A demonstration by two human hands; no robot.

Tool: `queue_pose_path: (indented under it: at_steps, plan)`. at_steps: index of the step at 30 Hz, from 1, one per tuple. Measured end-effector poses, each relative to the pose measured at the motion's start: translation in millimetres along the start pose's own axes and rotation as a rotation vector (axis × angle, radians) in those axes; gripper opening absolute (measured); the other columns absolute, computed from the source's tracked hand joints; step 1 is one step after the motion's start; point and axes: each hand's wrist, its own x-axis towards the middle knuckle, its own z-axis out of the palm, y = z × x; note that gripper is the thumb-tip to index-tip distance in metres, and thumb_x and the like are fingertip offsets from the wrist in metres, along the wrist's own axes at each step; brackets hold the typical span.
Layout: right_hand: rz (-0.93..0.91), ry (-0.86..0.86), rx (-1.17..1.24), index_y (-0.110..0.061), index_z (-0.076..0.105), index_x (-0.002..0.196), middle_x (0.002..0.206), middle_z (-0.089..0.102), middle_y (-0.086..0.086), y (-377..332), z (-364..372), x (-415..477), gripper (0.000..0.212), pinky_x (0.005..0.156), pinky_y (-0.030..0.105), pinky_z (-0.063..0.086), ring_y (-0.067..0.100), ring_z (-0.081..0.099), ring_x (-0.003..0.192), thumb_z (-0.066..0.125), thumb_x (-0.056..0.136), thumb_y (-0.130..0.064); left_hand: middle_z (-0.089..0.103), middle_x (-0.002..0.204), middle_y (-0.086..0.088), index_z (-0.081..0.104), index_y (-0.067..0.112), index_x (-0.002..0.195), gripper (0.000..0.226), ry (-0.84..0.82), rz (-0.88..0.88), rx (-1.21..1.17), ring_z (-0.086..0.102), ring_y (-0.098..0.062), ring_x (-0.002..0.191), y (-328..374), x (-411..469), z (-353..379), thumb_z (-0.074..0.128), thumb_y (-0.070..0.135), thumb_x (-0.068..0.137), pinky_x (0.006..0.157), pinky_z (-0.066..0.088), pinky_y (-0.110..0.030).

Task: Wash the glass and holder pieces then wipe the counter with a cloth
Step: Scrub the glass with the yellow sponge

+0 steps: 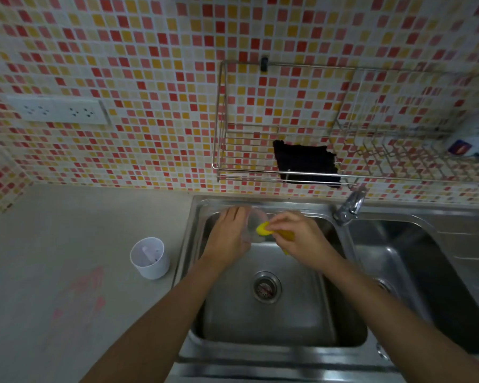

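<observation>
Over the left sink basin point(302, 322), my left hand point(230, 233) grips a clear glass point(253, 226) tipped on its side, its mouth facing right. My right hand point(296, 239) holds a yellow sponge point(263, 228) with its tip pressed into the glass's mouth. A white plastic holder point(149, 257) stands upright on the grey counter point(67, 258) left of the sink, with a small white piece inside it. A dark cloth point(306, 163) hangs from the wire rack point(221, 161) on the wall.
The faucet point(350, 207) stands between the two basins; the right basin point(432, 272) is dark. A white and blue bottle point(473, 140) lies on the rack's right part. A double socket point(58, 110) sits on the tiled wall. Pink smears point(86, 294) mark the counter.
</observation>
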Motion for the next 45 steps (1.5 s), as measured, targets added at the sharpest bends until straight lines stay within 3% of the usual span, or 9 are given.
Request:
queue_pose_path:
  at_steps: [2, 7, 11, 14, 17, 23, 30, 37, 45]
  plan:
    - [-0.086, -0.005, -0.116, -0.018, 0.075, 0.100, 0.104, 0.068, -0.002, 8, 3, -1, 0.025, 0.086, 0.027, 0.048, 0.018, 0.058, 0.094, 0.074, 0.077, -0.008, 0.054, 0.128, -0.006, 0.045, 0.014, 0.131, 0.064, -0.016, 0.026, -0.005, 0.047, -0.022, 0.120, 7, 2, 0, 0.069, 0.013, 0.072, 0.099, 0.035, -0.027]
    - [-0.172, -0.028, -0.190, -0.014, 0.076, 0.097, 0.099, 0.071, -0.001, 18, 3, -10, 0.025, 0.089, 0.017, 0.037, 0.012, 0.048, 0.095, 0.073, 0.075, -0.003, 0.052, 0.129, -0.003, 0.046, 0.017, 0.129, 0.064, -0.073, 0.078, 0.037, 0.045, -0.021, 0.121, 13, 6, -1, 0.072, 0.014, 0.071, 0.094, 0.041, -0.029]
    - [-0.033, -0.038, -0.046, -0.019, 0.077, 0.097, 0.099, 0.073, -0.005, 11, 2, -16, 0.025, 0.081, 0.024, 0.047, 0.012, 0.055, 0.087, 0.073, 0.077, -0.004, 0.050, 0.131, -0.002, 0.044, 0.020, 0.130, 0.067, -0.115, 0.065, 0.035, 0.044, -0.020, 0.122, 13, 8, -3, 0.074, 0.016, 0.070, 0.090, 0.044, -0.029]
    - [-0.125, -0.105, -0.133, -0.019, 0.076, 0.096, 0.098, 0.073, -0.006, 14, -5, -12, 0.026, 0.083, 0.017, 0.041, 0.013, 0.056, 0.086, 0.074, 0.075, -0.004, 0.050, 0.130, 0.000, 0.043, 0.021, 0.129, 0.066, -0.151, 0.078, 0.054, 0.044, -0.018, 0.121, 17, 8, -5, 0.074, 0.017, 0.070, 0.086, 0.037, -0.021]
    - [-0.212, -0.075, -0.273, -0.017, 0.076, 0.094, 0.098, 0.072, -0.004, 23, -8, -6, 0.026, 0.081, 0.024, 0.049, 0.020, 0.058, 0.089, 0.077, 0.071, -0.004, 0.050, 0.130, 0.000, 0.043, 0.021, 0.130, 0.067, -0.165, 0.056, 0.034, 0.044, -0.018, 0.120, 21, 8, -7, 0.074, 0.017, 0.070, 0.086, 0.032, -0.019]
    - [0.061, -0.036, 0.119, -0.020, 0.077, 0.097, 0.100, 0.073, -0.007, 4, 6, -18, 0.023, 0.086, 0.022, 0.047, 0.011, 0.061, 0.092, 0.071, 0.080, -0.006, 0.050, 0.131, -0.002, 0.043, 0.019, 0.129, 0.058, -0.168, 0.053, 0.055, 0.044, -0.020, 0.121, 21, 10, -15, 0.069, 0.018, 0.078, 0.082, 0.032, -0.020]
    - [-0.163, -0.048, -0.200, -0.016, 0.076, 0.097, 0.099, 0.072, -0.004, 18, -11, -5, 0.026, 0.084, 0.021, 0.045, 0.017, 0.058, 0.091, 0.073, 0.075, -0.002, 0.049, 0.133, -0.003, 0.041, 0.018, 0.132, 0.062, -0.230, 0.074, 0.024, 0.043, -0.020, 0.123, 32, 15, -18, 0.069, 0.016, 0.077, 0.089, 0.038, -0.024]
    - [0.092, -0.040, 0.167, -0.020, 0.076, 0.100, 0.105, 0.072, -0.006, 8, -10, -15, 0.022, 0.088, 0.017, 0.044, 0.007, 0.060, 0.097, 0.068, 0.084, -0.008, 0.051, 0.130, -0.006, 0.044, 0.015, 0.129, 0.064, -0.234, 0.113, 0.004, 0.046, -0.023, 0.122, 25, 24, -24, 0.075, 0.021, 0.073, 0.096, 0.040, -0.028]
    - [-0.251, -0.116, -0.321, -0.018, 0.067, 0.108, 0.112, 0.063, -0.004, 26, -18, -9, 0.030, 0.087, 0.026, 0.050, 0.013, 0.046, 0.106, 0.070, 0.079, -0.013, 0.051, 0.127, -0.002, 0.044, 0.018, 0.128, 0.072, -0.283, 0.104, -0.077, 0.049, -0.018, 0.115, 25, 30, -21, 0.078, 0.018, 0.065, 0.083, 0.036, -0.020]
